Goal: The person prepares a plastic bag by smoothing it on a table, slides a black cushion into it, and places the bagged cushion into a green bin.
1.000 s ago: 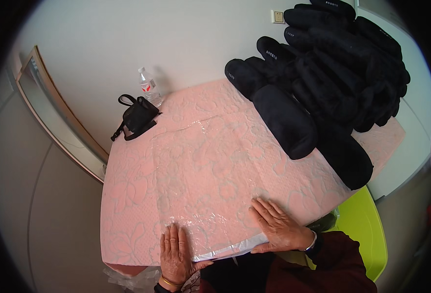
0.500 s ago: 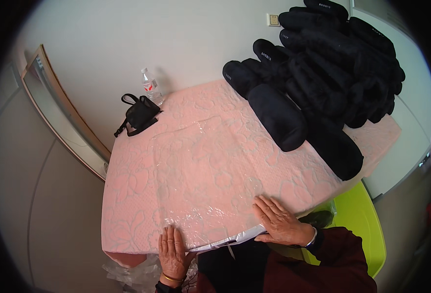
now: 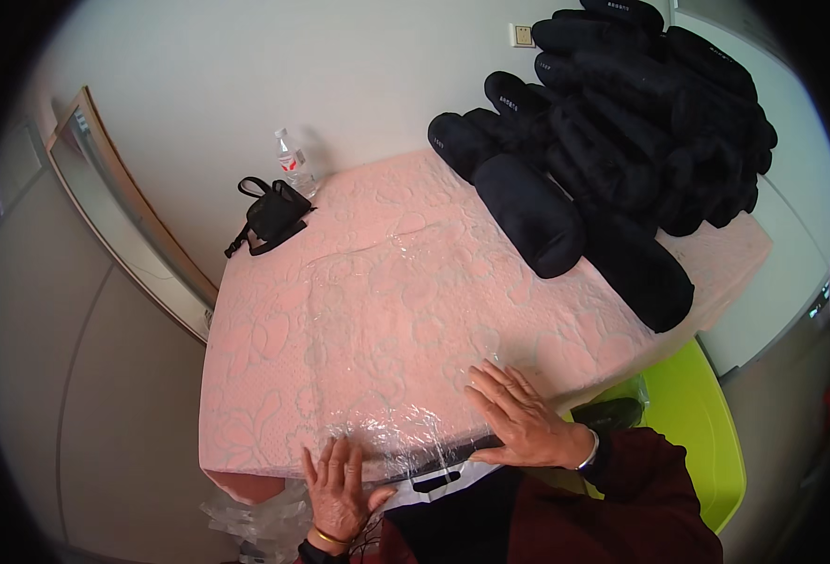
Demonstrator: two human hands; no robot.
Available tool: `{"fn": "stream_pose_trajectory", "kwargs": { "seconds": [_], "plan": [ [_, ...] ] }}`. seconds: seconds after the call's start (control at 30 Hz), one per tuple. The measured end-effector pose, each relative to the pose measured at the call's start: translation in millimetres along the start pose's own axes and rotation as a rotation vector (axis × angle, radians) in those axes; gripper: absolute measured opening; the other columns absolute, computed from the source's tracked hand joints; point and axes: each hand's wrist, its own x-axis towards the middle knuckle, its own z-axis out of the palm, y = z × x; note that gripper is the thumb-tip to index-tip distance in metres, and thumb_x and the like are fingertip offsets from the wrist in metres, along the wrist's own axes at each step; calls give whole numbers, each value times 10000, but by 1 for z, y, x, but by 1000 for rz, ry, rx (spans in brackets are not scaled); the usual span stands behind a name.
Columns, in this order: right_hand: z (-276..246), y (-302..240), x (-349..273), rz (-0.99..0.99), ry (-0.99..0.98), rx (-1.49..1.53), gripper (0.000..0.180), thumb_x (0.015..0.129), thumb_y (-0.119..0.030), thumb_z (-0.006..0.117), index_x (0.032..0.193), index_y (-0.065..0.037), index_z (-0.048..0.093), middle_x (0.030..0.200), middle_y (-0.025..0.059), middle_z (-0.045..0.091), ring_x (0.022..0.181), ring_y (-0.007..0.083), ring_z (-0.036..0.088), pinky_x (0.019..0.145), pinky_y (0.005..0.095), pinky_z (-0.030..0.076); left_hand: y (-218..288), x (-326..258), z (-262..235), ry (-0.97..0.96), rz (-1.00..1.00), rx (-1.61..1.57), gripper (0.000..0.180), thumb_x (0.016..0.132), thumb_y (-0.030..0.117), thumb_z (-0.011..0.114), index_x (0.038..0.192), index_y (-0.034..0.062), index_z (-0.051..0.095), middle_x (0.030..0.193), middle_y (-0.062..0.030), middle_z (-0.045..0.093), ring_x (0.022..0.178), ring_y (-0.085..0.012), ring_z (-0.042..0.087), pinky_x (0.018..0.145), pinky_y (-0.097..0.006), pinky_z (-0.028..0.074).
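Along the near edge of the pink-covered table (image 3: 255, 348), the clear plastic bag (image 3: 401, 414) lies spread, its white slotted handle (image 3: 468, 475) at that edge. Left hand (image 3: 338, 491): palm down at the bag's left side, fingers slightly apart and pointing toward the far edge, thumb extended toward the handle. Right hand (image 3: 525, 425): palm down at the bag's right side, fingers apart and angled toward the far-left corner, thumb extended leftward.

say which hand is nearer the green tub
Right. The right hand is left of the green tub; the left hand is farther left, at the near edge of the pink cover.
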Motion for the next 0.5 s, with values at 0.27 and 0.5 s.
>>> {"fn": "stream_pose_trajectory", "kwargs": {
  "seconds": [0.27, 0.5],
  "plan": [
    [37, -3, 21, -55, -123, -118, 988, 762, -446, 813, 1456, 104, 374, 1562, 279, 329, 1488, 409, 289, 1215, 519, 229, 53, 80, 20, 116, 196, -341, 1015, 787, 660, 672, 1444, -72, 418, 1515, -283, 412, 1434, -421, 380, 1166, -589, 279],
    [13, 28, 17, 70, -181, -182, 1065, 731, -467, 827, 1468, 125, 336, 1573, 300, 291, 1497, 409, 265, 1238, 492, 190, -20, 65, 17, 56, -4, -130, 1067, 729, 564, 785, 1466, -89, 374, 1534, -284, 389, 1427, -434, 388, 1177, -537, 306]
  ]
}}
